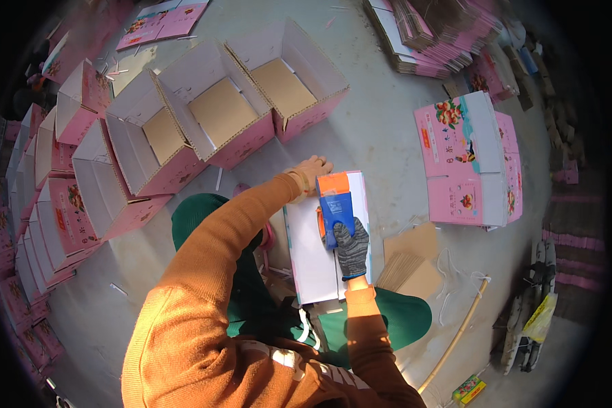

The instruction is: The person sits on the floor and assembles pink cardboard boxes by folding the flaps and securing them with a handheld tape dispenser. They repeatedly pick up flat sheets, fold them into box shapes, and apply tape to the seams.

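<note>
A folded cardboard carton [311,255], white on top with pink edges, lies lengthwise between the person's knees. My right hand [353,247], in a grey knitted glove, grips a blue and orange tape dispenser [336,204] that rests on the carton near its far end. My left hand [313,169] is bare, with a bracelet at the wrist. It is at the carton's far left corner, beside the dispenser's orange end; whether its fingers grip the edge cannot be told. The dispenser covers part of the carton's central seam.
Open pink cartons [234,148] stand in rows ahead and left. Flattened cartons [454,168] lie at right, with more stacked [428,46] beyond. Brown cardboard sheets [413,260], white string [441,285] and a wooden stick [456,334] lie by the right knee.
</note>
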